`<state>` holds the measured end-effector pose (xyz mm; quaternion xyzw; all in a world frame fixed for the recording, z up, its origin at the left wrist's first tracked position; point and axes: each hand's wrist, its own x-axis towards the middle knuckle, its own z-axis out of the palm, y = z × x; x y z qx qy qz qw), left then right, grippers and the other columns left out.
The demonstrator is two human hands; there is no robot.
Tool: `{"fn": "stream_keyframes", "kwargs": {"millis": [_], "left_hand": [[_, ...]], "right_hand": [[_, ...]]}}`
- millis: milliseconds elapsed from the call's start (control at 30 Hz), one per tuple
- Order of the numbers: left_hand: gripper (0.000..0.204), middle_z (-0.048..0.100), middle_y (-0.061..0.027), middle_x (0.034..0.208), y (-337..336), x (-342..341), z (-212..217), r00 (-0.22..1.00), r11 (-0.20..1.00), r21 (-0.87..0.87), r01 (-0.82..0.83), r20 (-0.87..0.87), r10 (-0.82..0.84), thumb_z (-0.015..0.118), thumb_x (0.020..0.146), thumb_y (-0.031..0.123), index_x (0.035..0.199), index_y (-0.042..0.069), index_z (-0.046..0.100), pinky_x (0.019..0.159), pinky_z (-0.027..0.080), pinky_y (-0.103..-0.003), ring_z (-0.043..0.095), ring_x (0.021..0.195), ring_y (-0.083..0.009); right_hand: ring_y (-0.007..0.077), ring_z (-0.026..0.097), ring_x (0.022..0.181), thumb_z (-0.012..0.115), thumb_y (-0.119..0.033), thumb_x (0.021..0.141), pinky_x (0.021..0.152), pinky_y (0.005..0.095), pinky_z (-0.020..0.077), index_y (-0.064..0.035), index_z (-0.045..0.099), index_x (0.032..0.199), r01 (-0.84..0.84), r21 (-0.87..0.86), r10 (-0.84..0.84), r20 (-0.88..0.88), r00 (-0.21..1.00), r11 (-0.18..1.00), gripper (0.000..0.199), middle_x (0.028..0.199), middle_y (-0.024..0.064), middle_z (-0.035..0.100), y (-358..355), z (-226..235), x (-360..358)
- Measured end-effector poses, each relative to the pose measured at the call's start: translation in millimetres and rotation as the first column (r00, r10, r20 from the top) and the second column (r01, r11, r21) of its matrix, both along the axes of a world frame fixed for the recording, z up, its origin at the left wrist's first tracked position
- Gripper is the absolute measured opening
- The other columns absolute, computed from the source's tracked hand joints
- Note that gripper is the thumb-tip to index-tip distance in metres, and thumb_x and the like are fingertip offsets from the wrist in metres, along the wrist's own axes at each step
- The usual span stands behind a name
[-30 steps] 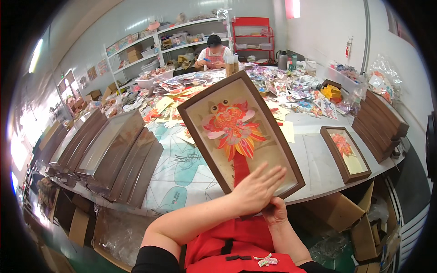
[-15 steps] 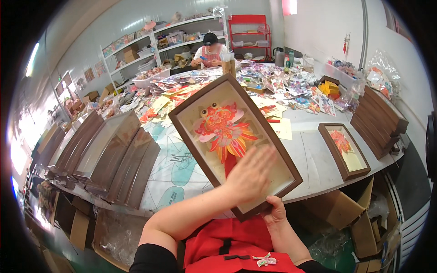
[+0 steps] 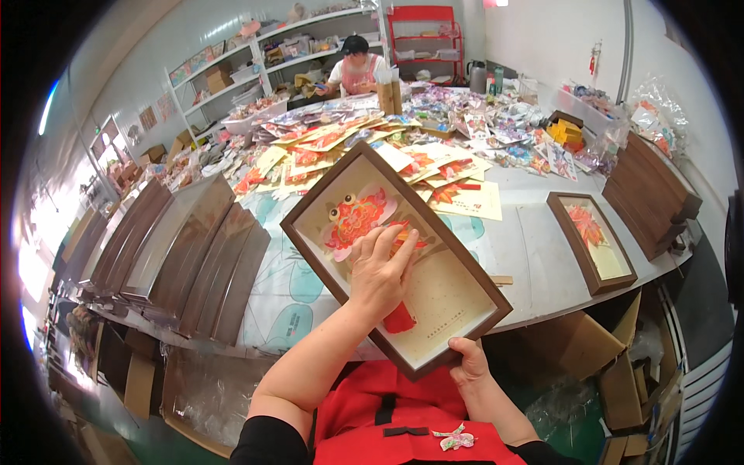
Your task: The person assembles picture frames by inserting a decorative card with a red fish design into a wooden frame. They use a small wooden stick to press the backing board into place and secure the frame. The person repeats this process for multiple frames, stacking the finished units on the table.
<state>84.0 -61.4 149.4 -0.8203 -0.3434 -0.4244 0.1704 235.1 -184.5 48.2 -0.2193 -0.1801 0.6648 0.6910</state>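
A brown wooden picture frame (image 3: 434,228) is held tilted above the near side of the table. In it lies a red, pink and orange paper goldfish (image 3: 358,218) with bulging eyes, on a cream backing. My left hand (image 3: 379,271) rests with stretched fingers over the goldfish's tail, hiding part of it. A red strip (image 3: 399,319) shows below that palm. At the frame's lower right corner, my right hand (image 3: 470,362) grips the edge, thumb on the front.
Brown frames stand in a row (image 3: 205,263) at left and a stack (image 3: 649,194) at right. A framed goldfish (image 3: 585,225) lies near that stack. Cream cards (image 3: 473,200) and mixed paper pieces cover the far table. Across it sits a person (image 3: 356,70). Cardboard boxes (image 3: 573,349) are below.
My left hand has slid up and left from the lower part of the picture onto the goldfish's tail. The frame has shifted slightly downward; my right hand keeps its corner.
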Motion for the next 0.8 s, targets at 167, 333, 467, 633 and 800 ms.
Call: {"fn": "stream_keyframes", "kwargs": {"millis": [167,333,467,633,800], "left_hand": [[0.04,0.054,-0.0078,0.116,-5.7,-12.9,-40.0,0.998,0.99,-0.13,-0.051,0.041,0.057,0.065,0.076,0.006,0.116,0.01,0.062,0.092,0.034,-0.04,0.047,0.11,-0.0283],[0.036,0.054,-0.0067,0.112,-7.2,-24.0,-71.4,0.997,0.987,-0.145,-0.063,0.03,0.068,0.067,0.08,0.016,0.114,0.01,0.061,0.089,0.035,-0.04,0.048,0.107,-0.0266],[0.04,0.055,-0.0076,0.113,-11.6,-25.2,-82.7,0.994,0.964,-0.259,-0.054,0.074,0.076,0.065,0.075,0.005,0.114,0.011,0.063,0.091,0.035,-0.04,0.049,0.109,-0.0281],[0.036,0.057,-0.0075,0.109,-14.7,-19.9,-79.7,0.999,0.963,-0.268,-0.029,0.017,0.035,0.065,0.072,0.003,0.108,0.01,0.064,0.089,0.039,-0.041,0.052,0.105,-0.0275],[0.046,0.057,-0.0102,0.116,-19.9,-22.0,-103.4,0.81,0.778,-0.401,0.483,-0.134,-0.572,0.064,0.071,0.004,0.117,0.006,0.058,0.082,0.048,-0.04,0.059,0.098,-0.0292]], "right_hand": [[0.026,0.052,0.114,0.066,-0.004,0.066,0.099,0.0389,0.0416,-0.0016,0.043,0.129,-0.036,-0.117,0.041,0.039,0.998,0.992,0.067,0.119,0.0105,0.055,-11.5,-20.7,-6.3],[0.0263,0.054,0.112,0.064,-0.003,0.067,0.097,0.0391,0.0434,-0.0008,0.044,0.128,-0.058,-0.166,0.069,0.062,0.996,0.984,0.065,0.118,0.0111,0.056,-16.9,-36.2,-10.9],[0.0267,0.055,0.111,0.063,-0.001,0.068,0.097,0.0396,0.0443,-0.0002,0.044,0.128,-0.074,-0.219,0.082,0.031,0.996,0.973,0.063,0.118,0.0116,0.056,-21.4,-50.4,-12.9],[0.0273,0.054,0.113,0.06,0.002,0.069,0.099,0.0405,0.0443,-0.0016,0.042,0.129,-0.093,-0.259,0.084,-0.046,0.995,0.961,0.063,0.12,0.0117,0.055,-23.6,-62.0,-11.7],[0.0282,0.052,0.116,0.059,0.001,0.071,0.1,0.0425,0.044,-0.0041,0.037,0.133,-0.15,-0.277,0.114,-0.144,0.983,0.949,0.066,0.125,0.0118,0.052,-27.2,-79.4,-12.7]]}}
